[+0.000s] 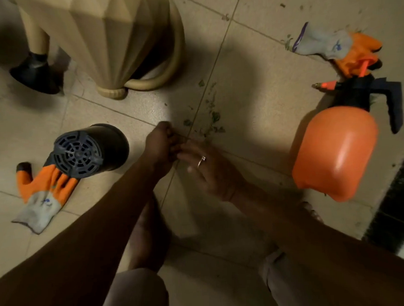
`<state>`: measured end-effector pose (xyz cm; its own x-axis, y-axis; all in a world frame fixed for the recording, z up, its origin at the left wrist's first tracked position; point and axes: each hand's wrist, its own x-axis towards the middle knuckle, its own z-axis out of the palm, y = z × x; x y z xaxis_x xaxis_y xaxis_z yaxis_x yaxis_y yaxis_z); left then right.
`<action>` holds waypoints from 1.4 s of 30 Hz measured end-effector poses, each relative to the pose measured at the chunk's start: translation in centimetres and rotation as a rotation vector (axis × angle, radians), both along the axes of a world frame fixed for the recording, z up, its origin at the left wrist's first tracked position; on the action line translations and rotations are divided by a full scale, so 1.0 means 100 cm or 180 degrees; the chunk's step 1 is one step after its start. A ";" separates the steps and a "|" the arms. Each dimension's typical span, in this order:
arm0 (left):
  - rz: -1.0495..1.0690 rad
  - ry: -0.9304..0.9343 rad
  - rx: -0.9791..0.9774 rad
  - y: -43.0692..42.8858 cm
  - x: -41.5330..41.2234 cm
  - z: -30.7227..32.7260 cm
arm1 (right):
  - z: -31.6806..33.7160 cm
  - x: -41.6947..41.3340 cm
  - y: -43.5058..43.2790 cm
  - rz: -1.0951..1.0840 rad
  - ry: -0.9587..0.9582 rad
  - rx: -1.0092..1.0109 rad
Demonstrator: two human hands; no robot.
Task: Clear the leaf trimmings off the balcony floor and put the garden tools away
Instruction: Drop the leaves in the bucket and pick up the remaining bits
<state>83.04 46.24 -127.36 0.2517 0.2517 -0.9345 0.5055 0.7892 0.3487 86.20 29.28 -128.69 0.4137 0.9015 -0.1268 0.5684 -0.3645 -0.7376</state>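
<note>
Low at mid-frame, left hand (160, 140) has fingers curled tight at the floor (250, 66), whether round scraps I cannot tell; right hand (206, 171), blurred, fingers loosely straight, meets it just below the leaf trimmings (210, 121) strewn along the tile joint, likely to scoop them together. Black pot (93, 149) at left lies tipped, base toward camera, inside hidden; orange sprayer (336, 152) at right lies sideways, contents unseen.
</note>
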 end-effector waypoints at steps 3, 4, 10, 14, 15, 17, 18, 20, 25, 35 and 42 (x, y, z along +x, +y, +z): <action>0.0242 -0.0170 0.0112 0.019 -0.011 -0.017 | -0.038 -0.009 -0.016 0.0994 -0.0423 -0.0194; 0.0266 -0.0196 0.0159 0.024 -0.016 -0.022 | -0.046 -0.005 -0.016 0.1227 -0.0612 -0.0182; 0.0136 -0.0183 0.0179 0.024 -0.023 -0.028 | -0.052 0.051 0.012 0.1055 -0.1220 -0.0040; 0.0093 -0.0052 0.0161 0.018 -0.008 -0.023 | -0.057 0.080 0.029 0.0602 -0.1247 0.0038; 0.0077 0.0000 0.0172 0.017 -0.005 -0.023 | -0.058 0.081 0.032 0.0457 -0.1216 0.0064; 0.0059 0.0024 0.0190 0.015 -0.002 -0.025 | -0.058 0.072 0.035 0.0349 -0.1170 0.0144; 0.0070 -0.0021 0.0178 0.014 -0.003 -0.025 | -0.058 0.061 0.036 0.0445 -0.1135 0.0191; 0.0141 -0.0122 0.0131 0.015 -0.007 -0.025 | -0.061 0.034 0.039 0.0752 -0.1039 0.0175; 0.0202 -0.0220 0.0106 0.015 -0.011 -0.023 | -0.067 0.039 0.051 0.0446 -0.1396 -0.0047; 0.0210 -0.0035 0.0222 0.007 0.017 -0.020 | -0.048 0.069 0.045 -0.2575 -0.0530 0.0307; 0.0277 -0.0005 0.0240 0.004 0.019 -0.023 | -0.046 0.083 0.118 -0.3014 -0.0441 0.0601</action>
